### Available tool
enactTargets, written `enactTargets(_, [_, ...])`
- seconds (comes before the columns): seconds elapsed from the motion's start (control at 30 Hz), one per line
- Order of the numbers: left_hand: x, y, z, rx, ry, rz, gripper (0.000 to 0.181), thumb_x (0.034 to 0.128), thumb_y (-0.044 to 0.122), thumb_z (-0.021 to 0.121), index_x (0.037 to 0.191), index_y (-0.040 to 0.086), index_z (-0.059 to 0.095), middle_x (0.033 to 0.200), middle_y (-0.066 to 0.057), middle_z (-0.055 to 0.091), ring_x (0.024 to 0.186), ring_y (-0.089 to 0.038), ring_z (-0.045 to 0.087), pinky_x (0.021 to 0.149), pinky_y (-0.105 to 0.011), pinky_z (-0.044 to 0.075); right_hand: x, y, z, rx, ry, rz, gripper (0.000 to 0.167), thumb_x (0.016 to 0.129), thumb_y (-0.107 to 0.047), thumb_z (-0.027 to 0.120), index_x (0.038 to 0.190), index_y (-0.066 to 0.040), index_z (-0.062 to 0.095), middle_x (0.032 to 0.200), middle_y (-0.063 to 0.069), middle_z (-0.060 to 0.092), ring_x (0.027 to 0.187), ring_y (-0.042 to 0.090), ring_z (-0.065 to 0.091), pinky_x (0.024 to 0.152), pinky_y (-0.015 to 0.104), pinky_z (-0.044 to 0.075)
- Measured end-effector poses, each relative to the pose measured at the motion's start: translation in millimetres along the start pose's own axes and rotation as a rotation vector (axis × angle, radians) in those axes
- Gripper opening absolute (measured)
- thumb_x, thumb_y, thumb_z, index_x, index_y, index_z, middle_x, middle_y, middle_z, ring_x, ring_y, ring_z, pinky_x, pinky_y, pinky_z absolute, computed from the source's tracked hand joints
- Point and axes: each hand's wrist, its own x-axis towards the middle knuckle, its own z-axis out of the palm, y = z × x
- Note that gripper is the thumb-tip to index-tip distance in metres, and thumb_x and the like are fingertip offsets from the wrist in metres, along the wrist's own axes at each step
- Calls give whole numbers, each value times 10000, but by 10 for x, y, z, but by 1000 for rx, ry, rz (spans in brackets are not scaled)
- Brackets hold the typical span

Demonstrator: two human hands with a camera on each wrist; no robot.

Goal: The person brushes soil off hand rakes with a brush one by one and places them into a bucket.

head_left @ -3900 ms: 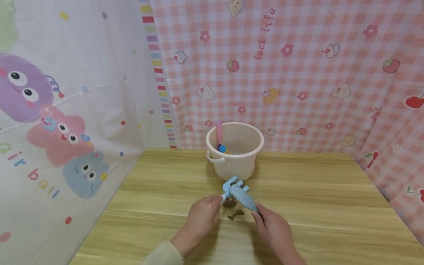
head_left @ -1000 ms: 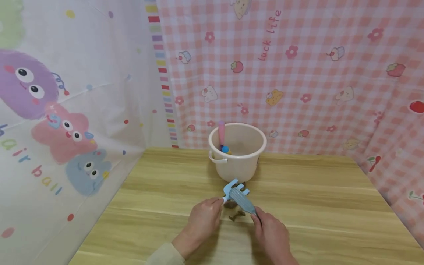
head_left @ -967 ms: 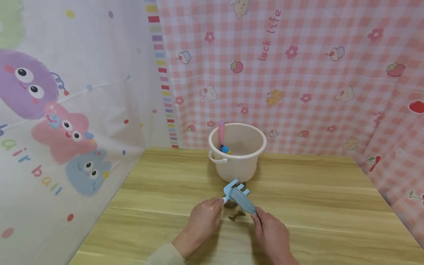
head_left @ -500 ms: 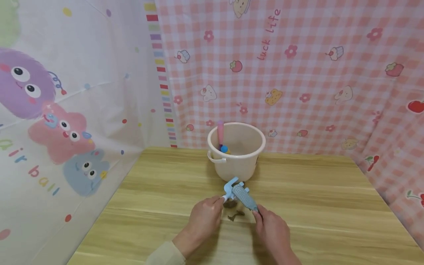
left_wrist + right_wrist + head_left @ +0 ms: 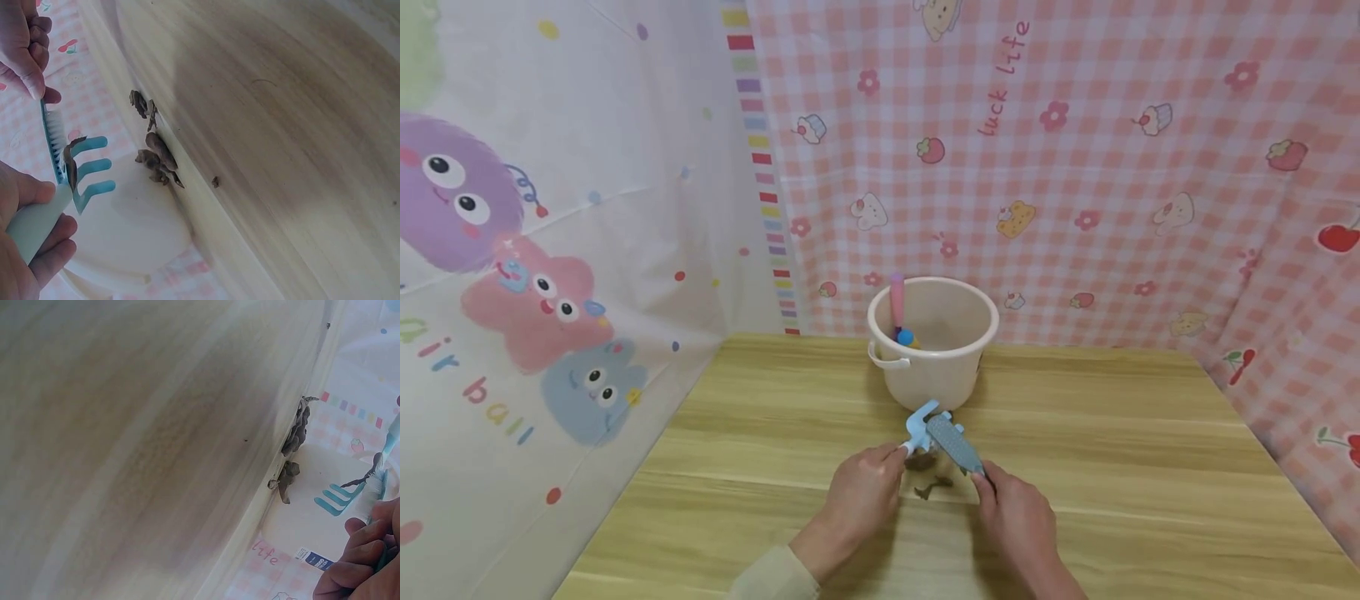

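A blue hand rake (image 5: 917, 426) with a pale handle is gripped in my left hand (image 5: 862, 493), held above the table in front of the bucket. My right hand (image 5: 1021, 515) holds a blue-backed scrubbing brush (image 5: 956, 445) by its handle. In the left wrist view, the brush's white bristles (image 5: 57, 133) face the rake tines (image 5: 95, 166). A dried brown leaf-like scrap (image 5: 70, 164) hangs on the rake beside the bristles. Below the tools, several brown shrivelled scraps (image 5: 934, 487) lie on the wood-patterned tabletop.
A cream bucket (image 5: 929, 379) stands just behind the tools, its handle hanging at the left front. Inside are a pink-handled tool (image 5: 897, 302) and a blue-and-yellow item (image 5: 907, 339). Patterned cloths (image 5: 1045, 167) hang behind and at both sides of the table (image 5: 1135, 467).
The brush has tilted so its textured back shows more, and its head has shifted slightly right over the tines. My left hand and the rake stay nearly still. The head view drifts a little.
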Motion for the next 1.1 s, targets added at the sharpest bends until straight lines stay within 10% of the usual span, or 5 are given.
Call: enactTargets(1.1, [35,-2,-21,20,77,54,281,696,-9,808,969,10,747,924,-84,736,733,-183,701,641,-286,573,131,8,-132,219,-158,239,329,1010,-213,570,1232,10,668,774,53,629,574,145,455,521,300,393])
